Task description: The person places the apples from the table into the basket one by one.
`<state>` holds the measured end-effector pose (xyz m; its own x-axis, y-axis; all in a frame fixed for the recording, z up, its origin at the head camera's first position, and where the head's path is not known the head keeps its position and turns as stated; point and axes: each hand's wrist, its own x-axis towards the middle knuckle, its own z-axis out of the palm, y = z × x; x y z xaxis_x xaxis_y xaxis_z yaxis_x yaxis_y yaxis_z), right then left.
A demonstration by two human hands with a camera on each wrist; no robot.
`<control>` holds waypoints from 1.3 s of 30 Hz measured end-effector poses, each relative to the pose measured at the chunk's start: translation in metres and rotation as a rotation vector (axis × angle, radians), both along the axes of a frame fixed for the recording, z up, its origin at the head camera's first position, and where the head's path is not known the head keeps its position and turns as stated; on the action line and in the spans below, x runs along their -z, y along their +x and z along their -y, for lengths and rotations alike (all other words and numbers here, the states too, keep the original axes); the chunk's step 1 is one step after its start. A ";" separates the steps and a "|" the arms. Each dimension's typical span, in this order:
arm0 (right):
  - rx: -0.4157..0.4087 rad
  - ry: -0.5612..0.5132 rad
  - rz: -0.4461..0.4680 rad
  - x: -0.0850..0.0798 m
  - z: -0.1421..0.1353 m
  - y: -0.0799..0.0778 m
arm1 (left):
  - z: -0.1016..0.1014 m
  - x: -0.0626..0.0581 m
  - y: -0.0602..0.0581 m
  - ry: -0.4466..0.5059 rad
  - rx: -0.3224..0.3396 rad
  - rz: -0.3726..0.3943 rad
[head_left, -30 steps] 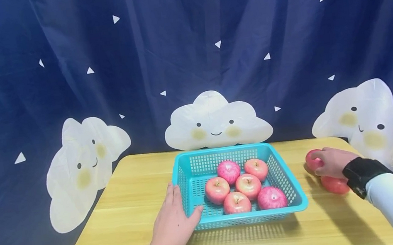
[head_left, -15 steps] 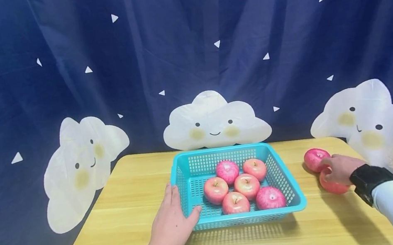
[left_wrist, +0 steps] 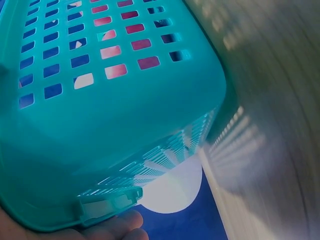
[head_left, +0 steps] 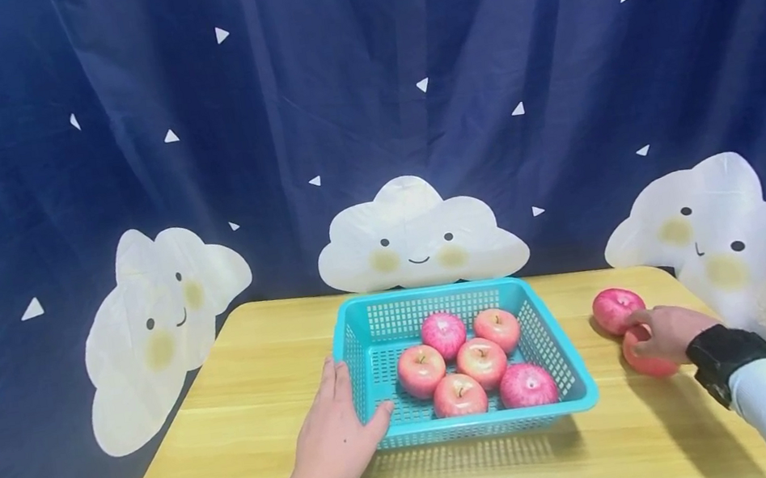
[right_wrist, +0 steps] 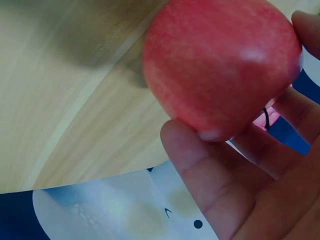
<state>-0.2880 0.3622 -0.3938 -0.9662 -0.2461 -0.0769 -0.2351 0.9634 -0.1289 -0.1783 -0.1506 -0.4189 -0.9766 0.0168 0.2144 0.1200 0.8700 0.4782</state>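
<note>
My left hand (head_left: pixel 338 441) rests against the left end of a turquoise plastic basket (head_left: pixel 482 419), fingers straight along its side and thumb over the near corner of the rim. Several red and pink apples (head_left: pixel 483 364) sit inside it. To the right of the basket, my right hand (head_left: pixel 670 333) holds a red apple (right_wrist: pixel 220 65) with fingers and thumb around it, low over the table. Just behind that one, a darker pink-red apple (head_left: pixel 615 309) lies on the wood, partly overlapped by the fingertips in the head view.
The light wooden table (head_left: pixel 221 449) has rounded far corners. Behind it hangs a dark blue curtain (head_left: pixel 359 71) with white triangles and smiling clouds (head_left: pixel 419 234). Both wrists wear black bands (head_left: pixel 730 353).
The right hand has left the farther apple and moved slightly nearer and to the right, onto the nearer red apple. The left hand stays at the basket.
</note>
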 end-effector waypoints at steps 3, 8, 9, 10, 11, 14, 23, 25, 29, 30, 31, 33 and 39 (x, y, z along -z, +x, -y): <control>-0.014 -0.027 0.001 0.001 -0.001 0.002 | 0.000 -0.001 -0.001 -0.002 0.001 -0.012; -0.027 -0.061 0.000 0.003 -0.002 0.008 | 0.000 -0.001 -0.003 -0.005 0.015 -0.038; -0.031 -0.063 -0.001 0.004 -0.002 0.009 | -0.001 -0.001 -0.003 -0.006 0.016 -0.038; -0.033 -0.066 0.000 0.004 -0.002 0.010 | -0.001 0.000 -0.003 -0.006 0.018 -0.036; -0.039 -0.070 0.002 0.004 -0.002 0.011 | -0.001 0.001 -0.003 -0.009 0.018 -0.034; -0.035 -0.072 0.018 0.004 0.001 0.012 | -0.001 0.003 -0.003 -0.015 0.014 -0.020; -0.090 -0.058 0.028 -0.013 0.017 0.014 | -0.001 0.002 -0.001 -0.009 0.011 -0.018; -0.108 -0.055 0.005 -0.020 0.022 0.013 | -0.001 0.002 -0.001 -0.007 0.009 -0.017; -0.135 -0.051 -0.047 -0.034 0.032 0.012 | 0.000 0.001 0.000 -0.002 0.000 -0.013; -0.145 -0.052 -0.057 -0.038 0.034 0.011 | 0.000 0.001 0.000 -0.002 -0.001 -0.014; -0.156 -0.049 -0.066 -0.042 0.036 0.010 | 0.000 0.000 0.000 -0.003 -0.003 -0.013; -0.178 -0.042 -0.083 -0.050 0.042 0.009 | 0.001 -0.001 0.001 -0.006 -0.007 -0.011; -0.174 0.000 -0.082 -0.077 0.057 0.001 | 0.000 -0.002 0.003 -0.005 -0.010 -0.005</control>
